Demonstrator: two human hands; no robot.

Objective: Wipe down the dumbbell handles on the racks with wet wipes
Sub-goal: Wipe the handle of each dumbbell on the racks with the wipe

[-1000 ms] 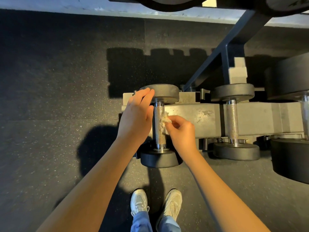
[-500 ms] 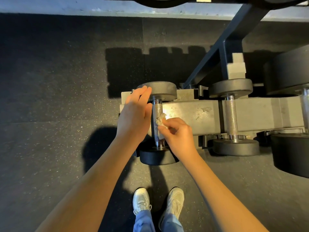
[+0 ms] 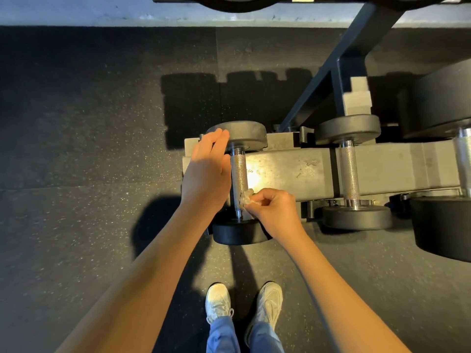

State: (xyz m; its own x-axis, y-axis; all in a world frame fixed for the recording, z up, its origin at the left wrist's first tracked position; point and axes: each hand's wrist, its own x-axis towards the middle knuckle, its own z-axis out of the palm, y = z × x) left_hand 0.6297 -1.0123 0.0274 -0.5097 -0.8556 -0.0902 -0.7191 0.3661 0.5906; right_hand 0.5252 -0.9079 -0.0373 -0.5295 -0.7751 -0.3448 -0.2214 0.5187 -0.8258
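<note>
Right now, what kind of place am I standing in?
Probably a gym's free-weights area: black round-headed dumbbells with knurled steel handles sit on a grey metal rack over speckled black rubber flooring, and the right hand pinches a crumpled white wipe against one handle.

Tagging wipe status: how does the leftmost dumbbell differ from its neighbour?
On the leftmost dumbbell the right hand pinches a wet wipe against the handle; the neighbour dumbbell has a bare handle. The left hand rests against the leftmost dumbbell; nothing touches the neighbour dumbbell. Both span the rack rail.
</note>
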